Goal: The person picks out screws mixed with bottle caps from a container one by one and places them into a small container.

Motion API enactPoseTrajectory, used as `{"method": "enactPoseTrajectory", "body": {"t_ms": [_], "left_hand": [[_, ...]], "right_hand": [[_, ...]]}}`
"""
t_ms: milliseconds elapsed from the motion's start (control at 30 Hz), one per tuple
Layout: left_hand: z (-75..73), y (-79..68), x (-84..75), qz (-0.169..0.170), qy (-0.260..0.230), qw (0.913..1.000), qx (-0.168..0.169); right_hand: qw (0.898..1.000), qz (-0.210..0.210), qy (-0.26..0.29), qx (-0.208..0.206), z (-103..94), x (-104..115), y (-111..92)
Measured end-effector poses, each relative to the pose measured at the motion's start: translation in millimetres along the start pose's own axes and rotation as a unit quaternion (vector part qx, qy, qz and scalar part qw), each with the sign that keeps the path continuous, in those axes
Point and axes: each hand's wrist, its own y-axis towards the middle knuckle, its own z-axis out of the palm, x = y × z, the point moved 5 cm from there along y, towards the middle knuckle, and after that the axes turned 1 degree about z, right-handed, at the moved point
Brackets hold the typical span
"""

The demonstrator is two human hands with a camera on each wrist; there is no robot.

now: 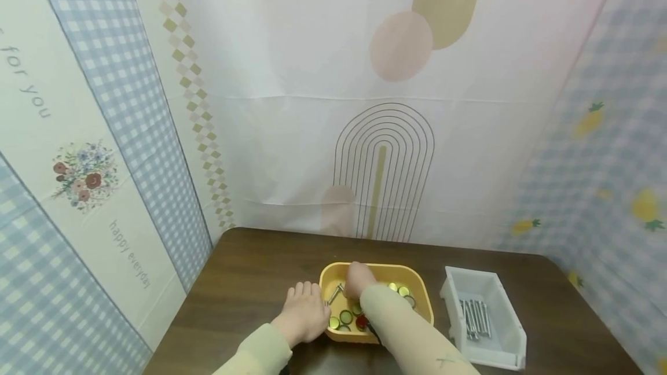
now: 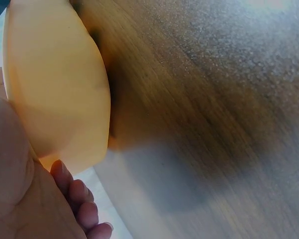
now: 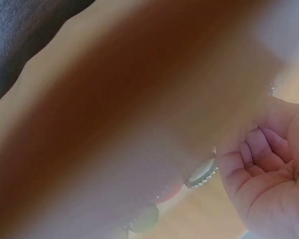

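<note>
A yellow plastic bin [image 1: 428,305] stands on the table, holding several bottle caps [image 1: 346,317] and a metal bolt [image 1: 335,294]. My left hand [image 1: 307,312] rests against the bin's left side, its fingers extended; the left wrist view shows the palm beside the bin's outer wall [image 2: 59,84]. Inside the bin is my right hand [image 1: 359,280], near the far wall and close to the bolt. Its fingers look curled in the right wrist view, but the fingertips are hidden, so whether they hold anything does not show. Beside this hand lies a bottle cap [image 3: 204,174].
To the right of the yellow bin stands a white open-front bin [image 1: 502,340] with several long metal bolts [image 1: 475,318] in it. Both bins are on a dark wooden table [image 1: 250,265]. Patterned cloths [image 1: 281,149] hang behind the table and on both sides.
</note>
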Motion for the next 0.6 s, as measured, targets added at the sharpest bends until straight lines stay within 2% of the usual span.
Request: {"method": "enactPoseTrajectory", "body": {"t_ms": [233,600], "left_hand": [[-3.5,-2.2,-2.2,-0.009,0.0,1.0,0.0],[-2.0,-0.4,-3.1,-0.013,-0.005,0.9999,-0.003]], "right_hand": [[1.0,0.015,-0.022,0.001,-4.2,8.2,-1.2],[0.999,0.004,-0.035,-0.005,-9.4,11.3,-5.8]]}}
